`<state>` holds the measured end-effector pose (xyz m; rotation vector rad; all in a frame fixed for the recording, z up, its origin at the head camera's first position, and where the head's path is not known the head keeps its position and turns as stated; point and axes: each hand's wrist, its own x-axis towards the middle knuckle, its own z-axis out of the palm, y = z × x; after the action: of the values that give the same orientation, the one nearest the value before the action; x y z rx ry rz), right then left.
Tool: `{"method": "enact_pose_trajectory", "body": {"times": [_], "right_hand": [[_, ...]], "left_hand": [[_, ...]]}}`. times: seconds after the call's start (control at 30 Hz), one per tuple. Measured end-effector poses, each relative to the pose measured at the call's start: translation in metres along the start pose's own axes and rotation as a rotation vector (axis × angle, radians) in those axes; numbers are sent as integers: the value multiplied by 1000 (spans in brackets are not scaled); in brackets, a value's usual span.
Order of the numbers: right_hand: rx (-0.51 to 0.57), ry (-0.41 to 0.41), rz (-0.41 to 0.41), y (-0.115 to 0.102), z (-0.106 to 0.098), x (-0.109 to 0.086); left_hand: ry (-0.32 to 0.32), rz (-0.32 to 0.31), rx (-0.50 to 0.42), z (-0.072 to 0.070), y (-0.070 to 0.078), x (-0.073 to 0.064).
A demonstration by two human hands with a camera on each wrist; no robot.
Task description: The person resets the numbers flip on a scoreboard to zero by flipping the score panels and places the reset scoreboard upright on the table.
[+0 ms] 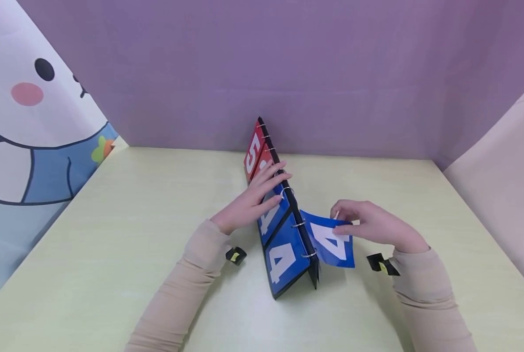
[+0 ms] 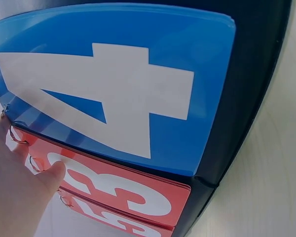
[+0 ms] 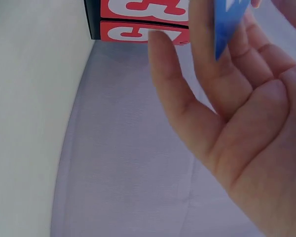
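Blue card [image 1: 330, 239] marked 4, lifted out from the flip scoreboard [image 1: 276, 232], right side, near end.
Right hand [image 1: 372, 225]: thumb and fingers pinch the card's outer edge; rings join its other edge to the spine. Left hand [image 1: 251, 200]: fingers extended, spread, resting across the spine mid-length. Scoreboard stands tent-fashion on pale table [image 1: 112, 244], red cards [image 1: 253, 151] far end.

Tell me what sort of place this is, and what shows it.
Probably a small screened-off tabletop booth, perhaps for filming: a plain purple backdrop rises behind the pale table, a cartoon-printed panel borders its left side, and a flip scoreboard stands on top.
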<state>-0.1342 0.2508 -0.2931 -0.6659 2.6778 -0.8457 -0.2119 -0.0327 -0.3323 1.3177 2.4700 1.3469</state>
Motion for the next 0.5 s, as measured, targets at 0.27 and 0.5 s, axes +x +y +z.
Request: {"method": "enact_pose_trajectory", "body": {"times": [0.27, 0.5], "right_hand": [[-10, 128, 52, -3, -5, -5], [64, 220, 83, -2, -14, -13]], "left_hand": [[-2, -2, 0, 1, -1, 0], [-3, 0, 7, 1, -1, 2]]}}
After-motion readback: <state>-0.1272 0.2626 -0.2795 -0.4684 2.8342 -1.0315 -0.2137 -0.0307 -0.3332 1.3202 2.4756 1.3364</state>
